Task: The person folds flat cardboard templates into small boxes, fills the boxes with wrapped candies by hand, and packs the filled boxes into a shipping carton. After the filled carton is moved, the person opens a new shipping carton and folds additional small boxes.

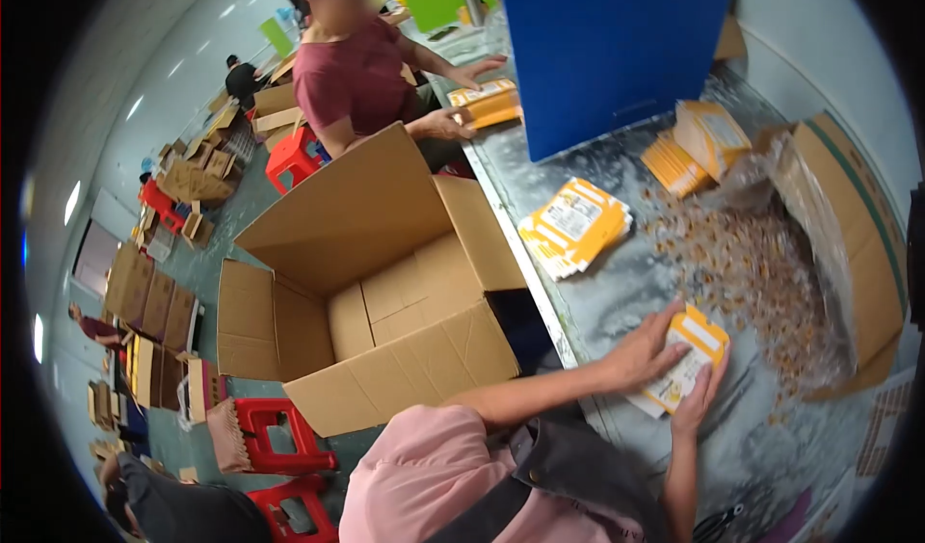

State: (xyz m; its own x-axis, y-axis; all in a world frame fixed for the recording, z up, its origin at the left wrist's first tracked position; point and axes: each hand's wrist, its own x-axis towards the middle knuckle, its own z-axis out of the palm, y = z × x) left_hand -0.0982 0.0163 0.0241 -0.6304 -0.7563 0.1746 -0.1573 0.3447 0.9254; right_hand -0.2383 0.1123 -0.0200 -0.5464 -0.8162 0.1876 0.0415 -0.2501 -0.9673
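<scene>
A small stack of yellow and white cards (701, 337) is held between my two hands above the grey tabletop. My left hand (647, 352) lies over its left side, the fingers wrapped on the edge. Around the lower right edge closes my right hand (696, 400). Beyond them on the table lies a fanned pile of the same yellow cards (575, 223). To the right spreads a heap of many small brown and clear pieces (761, 273), spilling from a plastic-lined carton (848, 244).
An open empty cardboard box (405, 292) stands left of the table edge (525, 264). A blue divider (617, 52) rises beyond the cards, near more yellow stacks (674, 162). Across from me, a co-worker (352, 85) holds a yellow stack (489, 105). Red stools (279, 435) stand at lower left.
</scene>
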